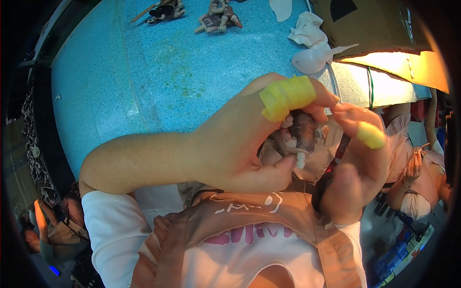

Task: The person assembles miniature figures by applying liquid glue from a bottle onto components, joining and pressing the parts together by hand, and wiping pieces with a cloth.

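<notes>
My left hand (249,125) reaches across from the left with its fingers curled round a small figurine (303,132). The figurine has a dark brown, shiny body and pale limbs, one white-tipped end pointing down past my thumb. Yellow tape wraps the index finger of this hand. My right hand (362,149) is on the figurine's right, slightly blurred, with yellow tape on one finger. Its fingertips come close to or touch my left fingertips; I cannot tell which. The right thumb stands apart from the fingers, and no object shows between them.
More figurines (218,19) lie at the far side of the blue tabletop (120,81). A translucent squeeze bottle (309,60) with a thin spout and crumpled white tissue (307,30) lie near a cardboard box (379,29). Another person (422,168) sits at the right; another is at lower left.
</notes>
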Tool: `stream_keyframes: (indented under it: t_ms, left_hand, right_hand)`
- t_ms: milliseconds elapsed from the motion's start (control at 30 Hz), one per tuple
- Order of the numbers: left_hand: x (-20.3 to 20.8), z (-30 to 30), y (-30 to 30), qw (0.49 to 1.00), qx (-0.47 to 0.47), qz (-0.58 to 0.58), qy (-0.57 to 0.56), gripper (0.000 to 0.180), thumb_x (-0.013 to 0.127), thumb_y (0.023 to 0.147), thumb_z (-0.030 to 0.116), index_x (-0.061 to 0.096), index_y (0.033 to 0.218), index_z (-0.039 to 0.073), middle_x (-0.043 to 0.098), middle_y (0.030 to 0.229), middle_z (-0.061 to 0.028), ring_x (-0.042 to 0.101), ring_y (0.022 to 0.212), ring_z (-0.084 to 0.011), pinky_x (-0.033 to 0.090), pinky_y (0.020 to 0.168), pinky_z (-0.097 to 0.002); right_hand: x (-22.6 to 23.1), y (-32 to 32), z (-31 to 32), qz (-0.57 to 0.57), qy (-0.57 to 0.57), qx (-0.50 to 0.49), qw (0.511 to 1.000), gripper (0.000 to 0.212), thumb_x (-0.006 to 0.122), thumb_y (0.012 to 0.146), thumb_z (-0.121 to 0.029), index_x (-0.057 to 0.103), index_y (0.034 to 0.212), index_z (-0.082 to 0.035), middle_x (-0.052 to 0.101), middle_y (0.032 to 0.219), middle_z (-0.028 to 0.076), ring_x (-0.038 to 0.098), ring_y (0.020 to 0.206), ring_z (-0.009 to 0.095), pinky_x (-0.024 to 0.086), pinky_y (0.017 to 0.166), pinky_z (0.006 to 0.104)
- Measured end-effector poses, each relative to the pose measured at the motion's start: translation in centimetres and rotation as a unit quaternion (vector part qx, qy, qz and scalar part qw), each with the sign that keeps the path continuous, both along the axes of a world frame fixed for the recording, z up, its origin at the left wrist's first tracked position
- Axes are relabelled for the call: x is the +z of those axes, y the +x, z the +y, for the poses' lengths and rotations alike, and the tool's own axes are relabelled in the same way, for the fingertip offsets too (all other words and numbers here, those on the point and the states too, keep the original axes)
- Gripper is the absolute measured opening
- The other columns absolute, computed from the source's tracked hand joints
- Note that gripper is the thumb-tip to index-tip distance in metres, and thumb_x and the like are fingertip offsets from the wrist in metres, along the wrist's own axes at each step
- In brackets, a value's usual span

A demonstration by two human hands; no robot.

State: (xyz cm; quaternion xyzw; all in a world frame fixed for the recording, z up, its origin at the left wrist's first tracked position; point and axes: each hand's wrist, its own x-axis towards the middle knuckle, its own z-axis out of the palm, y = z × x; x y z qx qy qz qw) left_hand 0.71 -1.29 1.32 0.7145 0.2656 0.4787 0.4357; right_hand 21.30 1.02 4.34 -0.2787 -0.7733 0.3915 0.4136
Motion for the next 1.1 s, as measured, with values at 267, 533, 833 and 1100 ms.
stream_keyframes:
  t_ms: [267,533,833,1100]
  left_hand:
    - [0.4,-0.1,0.3,0.989,0.07,0.092,0.087,0.06,0.061,0.063,-0.001,0.043,0.12,0.0,0.054,0.107,-0.0116,0.052,0.096,-0.0229,0.043,0.08,-0.0329]
    - [-0.5,-0.2,0.9,0.962,0.148,0.12,0.197,0.05,0.066,0.065,0.01,0.054,0.113,0.007,0.056,0.104,-0.0108,0.053,0.087,-0.0278,0.043,0.075,-0.0342]
    - [-0.8,0.0,1.0,0.96,0.148,0.129,0.2,0.046,0.063,0.066,0.007,0.055,0.111,0.006,0.057,0.1,-0.0088,0.054,0.084,-0.0246,0.042,0.075,-0.0348]
    - [-0.2,0.0,0.5,0.99,0.077,0.074,0.097,0.054,0.059,0.067,0.002,0.045,0.119,-0.001,0.05,0.111,-0.0143,0.053,0.089,-0.0208,0.046,0.07,-0.0281]
  right_hand:
    - [-0.6,-1.4,-1.4,-0.052,-0.01,-0.034,0.998,0.031,0.064,0.071,-0.008,0.057,0.098,0.005,0.047,0.115,0.019,0.05,0.102,0.026,0.04,0.09,0.0377]
    - [-1.4,-1.3,-1.5,-0.033,-0.008,-0.015,0.999,0.036,0.063,0.072,-0.004,0.053,0.106,0.002,0.046,0.116,0.021,0.05,0.102,0.027,0.042,0.088,0.0362]
    - [-1.3,-1.3,-1.4,-0.065,-0.02,-0.03,0.997,0.031,0.063,0.075,-0.006,0.054,0.102,0.005,0.047,0.115,0.02,0.05,0.1,0.025,0.043,0.085,0.034]
    - [-1.3,-0.9,-0.9,-0.054,-0.002,-0.019,0.998,0.031,0.065,0.071,-0.005,0.056,0.099,0.007,0.048,0.115,0.021,0.051,0.102,0.027,0.042,0.087,0.0353]
